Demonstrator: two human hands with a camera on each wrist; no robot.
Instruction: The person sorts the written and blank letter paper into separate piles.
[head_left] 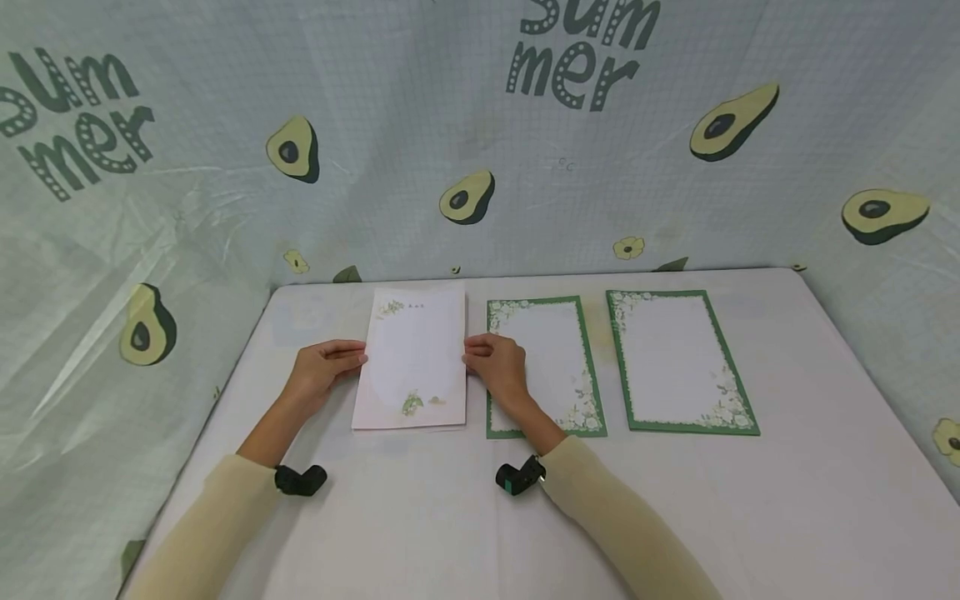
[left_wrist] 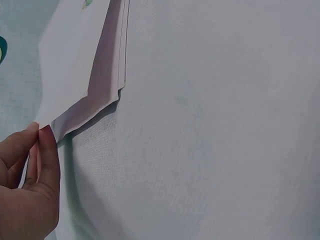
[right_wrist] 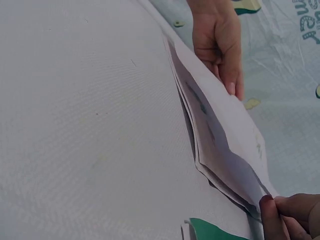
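Note:
A pale pink sheet of paper [head_left: 416, 358] with small green plant prints lies at the left of the table, over more sheets. My left hand [head_left: 322, 371] pinches its left edge between thumb and fingers. At the opposite edge, my right hand [head_left: 498, 364] pinches the paper too. The left wrist view shows the top sheet [left_wrist: 75, 60] lifted off the sheets beneath, with a gap between them. From the right wrist, the sheet [right_wrist: 225, 110] appears bowed above the lower stack [right_wrist: 202, 150], spanning from one hand to the other.
Beside my right forearm lies a green-bordered sheet with white flowers [head_left: 536, 358], partly covered by that arm. Another green-bordered stack [head_left: 671, 358] lies further right. A white cloth [head_left: 420, 517] covers the table, and an avocado-printed sheet [head_left: 375, 225] hangs behind it.

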